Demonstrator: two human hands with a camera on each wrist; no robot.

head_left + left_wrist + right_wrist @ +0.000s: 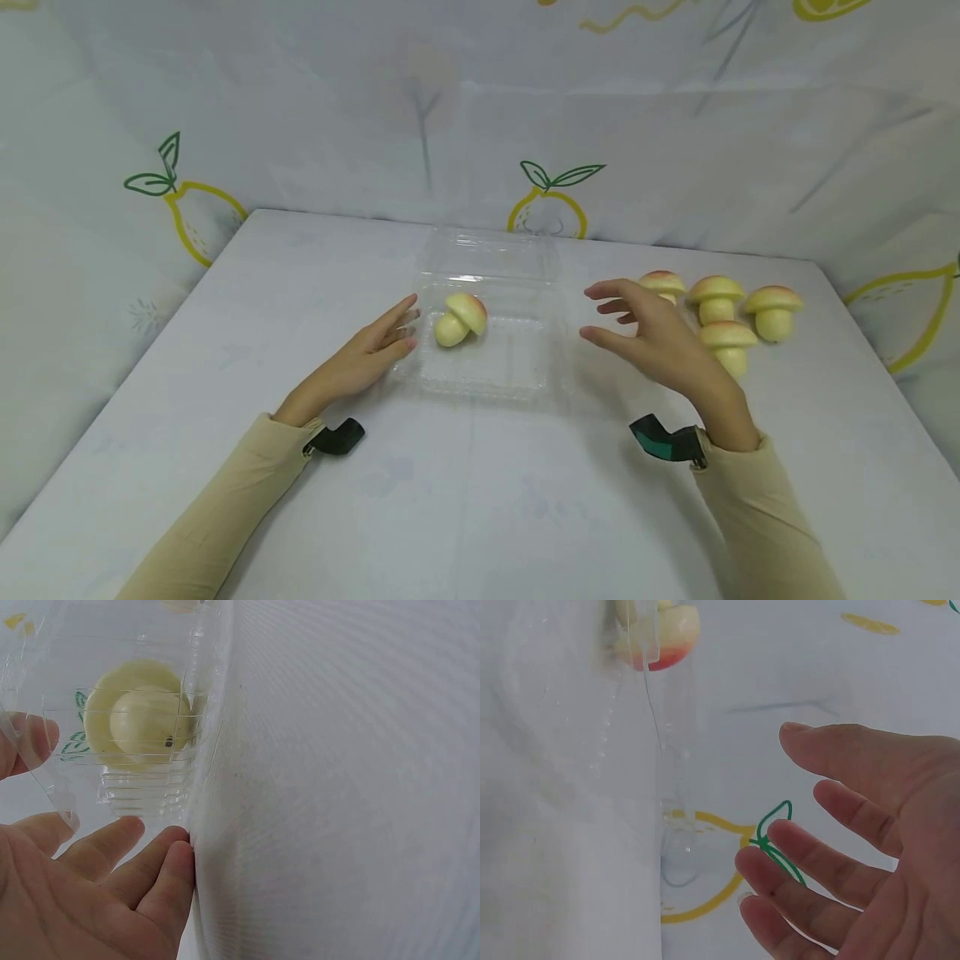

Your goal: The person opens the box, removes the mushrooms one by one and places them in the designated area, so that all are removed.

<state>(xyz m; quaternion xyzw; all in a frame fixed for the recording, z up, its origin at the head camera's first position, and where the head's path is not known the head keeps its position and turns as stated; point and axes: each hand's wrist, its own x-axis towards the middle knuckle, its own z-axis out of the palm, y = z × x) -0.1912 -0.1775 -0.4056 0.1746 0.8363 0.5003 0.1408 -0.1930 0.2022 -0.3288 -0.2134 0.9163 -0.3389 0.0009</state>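
Note:
A clear plastic clamshell box stands on the table with its lid tipped back. Inside, toward the left, a pale yellow toy mushroom with a reddish cap top lies tilted; through the wall, the left wrist view shows its stem end. My left hand is at the box's left side, fingers extended and fingertips right at the wall. To the right of the box, my right hand hovers over the table with fingers loosely bent and spread from the thumb. Nothing is between them.
Several more toy mushrooms stand grouped at the right, beyond my right hand, which partly hides one. A white cloth covers the table. Behind its far edge rises a light curtain with lemon drawings.

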